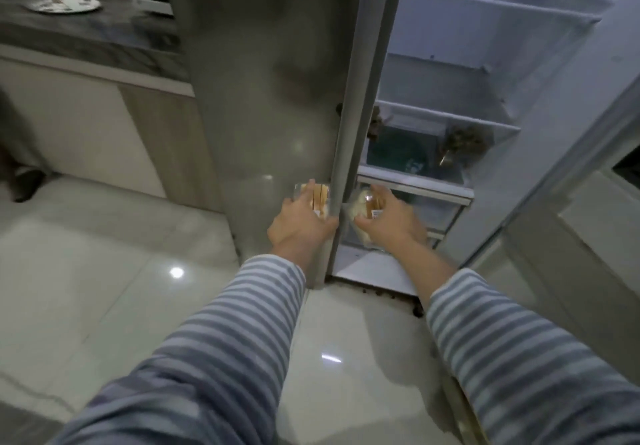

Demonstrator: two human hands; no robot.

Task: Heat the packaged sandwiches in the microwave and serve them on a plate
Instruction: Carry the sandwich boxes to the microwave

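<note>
Striped sleeves (214, 347) fill the lower frame, both arms reaching up toward centre. Left hand (299, 223) curled around a packaged sandwich (317, 197), held in front of the closed grey fridge door (273, 98). Right hand (388, 218) curled around a second packaged sandwich (363, 207), at the lower shelves of the open fridge compartment (485, 64). Each pack has a small label; print too blurred to read. Green container (398, 154) on a shelf just above the right hand. Plate (62, 3) on the marble counter (86, 36), upper left of frame, well apart from both packs. Glossy tiled floor (104, 271) below.
</note>
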